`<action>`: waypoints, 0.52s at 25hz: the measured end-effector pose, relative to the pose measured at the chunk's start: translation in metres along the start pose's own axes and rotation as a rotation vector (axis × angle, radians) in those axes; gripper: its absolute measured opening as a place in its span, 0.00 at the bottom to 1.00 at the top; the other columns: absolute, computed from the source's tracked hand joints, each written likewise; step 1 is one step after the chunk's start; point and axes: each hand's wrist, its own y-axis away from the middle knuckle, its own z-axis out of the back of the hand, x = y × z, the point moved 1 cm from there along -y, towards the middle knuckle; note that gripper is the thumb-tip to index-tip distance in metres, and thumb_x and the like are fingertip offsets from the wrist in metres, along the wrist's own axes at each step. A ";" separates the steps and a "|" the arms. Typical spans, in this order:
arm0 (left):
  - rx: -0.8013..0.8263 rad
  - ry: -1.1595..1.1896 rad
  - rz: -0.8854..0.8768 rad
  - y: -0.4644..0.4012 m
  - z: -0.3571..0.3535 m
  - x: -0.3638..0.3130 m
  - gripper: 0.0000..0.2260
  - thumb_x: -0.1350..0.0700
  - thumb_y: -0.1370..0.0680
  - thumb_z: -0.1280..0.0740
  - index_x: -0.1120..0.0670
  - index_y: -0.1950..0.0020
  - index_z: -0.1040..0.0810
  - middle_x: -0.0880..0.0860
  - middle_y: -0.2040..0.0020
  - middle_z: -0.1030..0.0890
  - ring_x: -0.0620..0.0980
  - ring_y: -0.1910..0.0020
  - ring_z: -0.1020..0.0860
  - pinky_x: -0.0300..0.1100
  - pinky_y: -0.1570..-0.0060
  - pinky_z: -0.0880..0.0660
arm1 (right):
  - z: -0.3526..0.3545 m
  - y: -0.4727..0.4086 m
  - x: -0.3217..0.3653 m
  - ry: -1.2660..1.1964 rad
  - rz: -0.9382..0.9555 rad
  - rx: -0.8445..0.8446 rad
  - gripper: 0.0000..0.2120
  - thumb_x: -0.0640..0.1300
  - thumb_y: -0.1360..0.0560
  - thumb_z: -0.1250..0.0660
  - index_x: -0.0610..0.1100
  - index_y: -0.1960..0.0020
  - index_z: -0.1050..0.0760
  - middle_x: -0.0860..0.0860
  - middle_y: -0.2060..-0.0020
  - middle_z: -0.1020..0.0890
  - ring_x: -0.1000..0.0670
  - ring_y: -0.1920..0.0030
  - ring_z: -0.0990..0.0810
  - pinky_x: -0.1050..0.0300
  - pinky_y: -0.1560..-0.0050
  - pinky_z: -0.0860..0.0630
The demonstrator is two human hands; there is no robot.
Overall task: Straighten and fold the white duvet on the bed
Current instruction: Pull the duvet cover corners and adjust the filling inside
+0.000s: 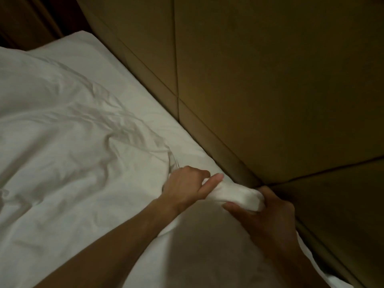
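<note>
By headboard (270,80): hands (224,196) w/ duvet (62,163)

Dim light falls on a tan panelled wall (270,80), with perhaps a dark curtain (31,17) beyond.

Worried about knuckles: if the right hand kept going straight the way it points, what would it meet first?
Probably the padded wall panel: the right hand, gripping the duvet corner, points up toward it. Depth is unclear.

I can read no text, label, brand, number or sign anywhere in my head view right now.
</note>
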 end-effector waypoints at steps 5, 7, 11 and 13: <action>-0.455 -0.356 -0.481 -0.061 0.023 0.005 0.28 0.36 0.21 0.45 0.54 0.71 0.29 0.50 0.74 0.30 0.48 0.75 0.32 0.38 0.72 0.43 | -0.020 -0.012 -0.009 0.071 -0.107 0.029 0.48 0.85 0.54 0.39 0.52 0.47 0.25 0.56 0.53 0.19 0.47 0.47 0.19 0.50 0.44 0.24; -0.312 -0.397 -0.459 -0.075 -0.004 0.026 0.28 0.34 0.22 0.46 0.54 0.68 0.26 0.51 0.72 0.26 0.50 0.72 0.28 0.39 0.70 0.41 | -0.035 -0.021 -0.016 0.194 -0.157 0.189 0.59 0.87 0.53 0.44 0.51 0.32 0.31 0.51 0.38 0.22 0.46 0.36 0.23 0.50 0.36 0.28; -0.089 -0.495 -0.214 -0.077 -0.056 0.074 0.30 0.31 0.23 0.51 0.54 0.58 0.22 0.53 0.62 0.21 0.54 0.62 0.23 0.44 0.63 0.33 | -0.065 -0.042 -0.028 0.352 -0.183 0.398 0.55 0.86 0.43 0.46 0.48 0.29 0.36 0.48 0.32 0.25 0.44 0.32 0.26 0.48 0.34 0.31; -0.009 -0.494 -0.177 -0.079 -0.040 0.063 0.29 0.33 0.21 0.51 0.54 0.53 0.23 0.53 0.56 0.22 0.54 0.54 0.24 0.48 0.53 0.31 | -0.068 -0.039 -0.029 0.395 -0.124 0.330 0.49 0.84 0.38 0.46 0.47 0.33 0.34 0.48 0.35 0.23 0.43 0.34 0.25 0.47 0.35 0.30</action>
